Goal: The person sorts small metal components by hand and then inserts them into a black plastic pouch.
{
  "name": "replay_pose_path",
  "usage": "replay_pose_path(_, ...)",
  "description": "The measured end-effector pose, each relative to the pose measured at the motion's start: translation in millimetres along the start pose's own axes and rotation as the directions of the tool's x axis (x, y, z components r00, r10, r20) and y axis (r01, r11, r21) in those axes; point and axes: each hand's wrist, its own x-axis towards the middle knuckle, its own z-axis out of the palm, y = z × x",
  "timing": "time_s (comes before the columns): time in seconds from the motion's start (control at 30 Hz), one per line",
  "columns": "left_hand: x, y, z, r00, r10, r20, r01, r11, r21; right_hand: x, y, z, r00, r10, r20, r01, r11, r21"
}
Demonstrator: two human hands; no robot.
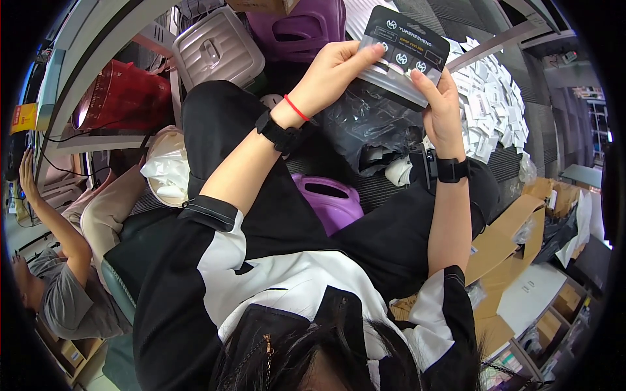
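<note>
In the head view, your left hand point(334, 73) and right hand point(445, 116) both pinch 1 flat, rectangular blister package point(412, 44), the left at its left side, the right at its lower right corner, thumbs on the face. You hold it tilted, out in front of you, above a crinkled, glossy black plastic bag point(357, 124). Its backing is smooth and dark with pale print; the blister is clear, stiff plastic.

Just right of it, a loose heap of small, flat white pieces point(489, 107) covers ribbed grey carpet, with a metal bar point(499, 44) across its far edge. Between your legs sits a smooth purple plastic piece point(329, 203) with an oval slot. To your left are a grey lidded bin point(218, 49), a shiny red bucket point(124, 98) and a seated co-worker point(68, 303); cardboard point(505, 247) lies to your right.
</note>
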Motion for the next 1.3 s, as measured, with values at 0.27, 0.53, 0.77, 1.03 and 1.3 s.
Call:
replay_pose_path(0.27, -1, 2, 0, 0.997, 0.045, -0.061, -0.042, 0.998, 0.045, 4, -1, 6, 0.983, -0.17, -0.076, 0.151, 0.966, -0.21)
replay_pose_path(0.53, 6, -16, -10, 0.99, -0.011, -0.138, 0.04, 0.977, 0.212, 0, 6, 13, 0.667, -0.631, 0.396, 0.522, 0.018, -0.853)
replay_pose_path(0.77, 6, -21, -5, 0.991, 0.012, -0.137, 0.013, 0.983, 0.182, -3, 7, 23, 0.755, -0.51, 0.414, 0.575, 0.21, -0.79)
replay_pose_path(1.03, 2, 2, -4, 0.968, -0.25, 0.021, 0.251, 0.968, -0.028, -5, 19, 17, 0.939, -0.318, -0.132, 0.207, 0.828, -0.522)
replay_pose_path(1.3, -7, -7, 19, 0.991, 0.13, 0.029, -0.13, 0.898, 0.421, -1, 23, 9, 0.973, 0.074, -0.218, -0.058, 0.995, 0.082)
